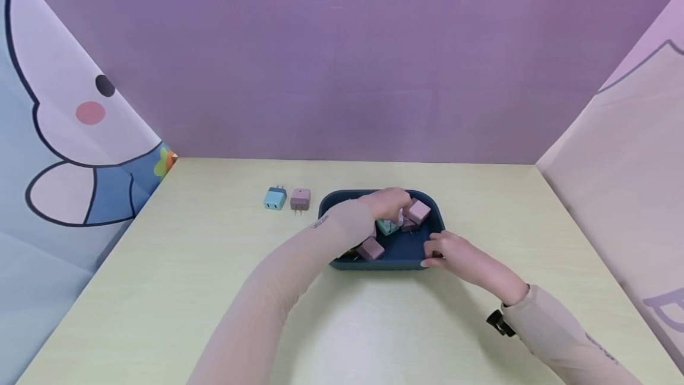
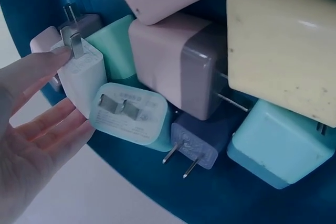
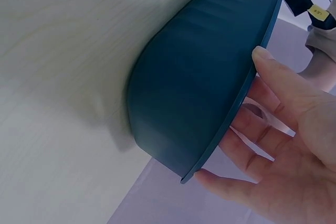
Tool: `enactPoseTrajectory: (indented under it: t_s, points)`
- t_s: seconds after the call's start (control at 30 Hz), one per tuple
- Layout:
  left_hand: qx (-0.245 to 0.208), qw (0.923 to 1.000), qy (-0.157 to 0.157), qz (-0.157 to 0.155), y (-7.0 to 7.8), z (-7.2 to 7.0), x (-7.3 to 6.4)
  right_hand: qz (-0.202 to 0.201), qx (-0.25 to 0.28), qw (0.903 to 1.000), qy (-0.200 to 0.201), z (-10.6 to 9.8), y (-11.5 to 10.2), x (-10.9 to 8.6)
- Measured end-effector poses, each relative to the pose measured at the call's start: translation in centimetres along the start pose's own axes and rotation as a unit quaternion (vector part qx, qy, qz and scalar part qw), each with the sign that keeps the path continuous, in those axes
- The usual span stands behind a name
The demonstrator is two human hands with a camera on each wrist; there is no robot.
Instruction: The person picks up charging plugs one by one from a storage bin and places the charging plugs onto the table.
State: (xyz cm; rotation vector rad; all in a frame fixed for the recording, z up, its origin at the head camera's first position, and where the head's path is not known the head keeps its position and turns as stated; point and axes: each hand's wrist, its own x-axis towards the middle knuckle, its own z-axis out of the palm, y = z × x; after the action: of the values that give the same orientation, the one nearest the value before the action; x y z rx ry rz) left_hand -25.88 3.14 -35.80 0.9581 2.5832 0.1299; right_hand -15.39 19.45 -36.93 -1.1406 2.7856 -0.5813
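My left hand (image 1: 389,202) reaches into a dark blue plastic tub (image 1: 387,265). In the left wrist view its thumb and fingers pinch a white plug charger (image 2: 83,80) with metal prongs. Beside that charger lie a pale blue one (image 2: 134,116), a mint green one (image 2: 116,45) and a pink and mauve one (image 2: 168,61). At the tub's near right corner, my right hand (image 1: 453,254) grips the rim. The right wrist view has the thumb on the outer wall (image 3: 194,72) side and the other fingers over the rim.
On the table (image 1: 160,290), left of the tub, lie a blue charger (image 1: 275,198) and a mauve charger (image 1: 300,199). A large cream charger (image 2: 283,45) and a turquoise one (image 2: 283,142) are also in the tub. Behind the table rises a purple backdrop (image 1: 342,76).
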Motion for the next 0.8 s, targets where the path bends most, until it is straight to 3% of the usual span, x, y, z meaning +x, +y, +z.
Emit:
enactPoseTrajectory:
  t_s: [0.8]
  points:
    - [-0.012,0.9995,0.002,0.029,-0.1,-2.9,-3.2,0.002,0.003,1.0,0.002,-0.1,-0.1,-0.1]
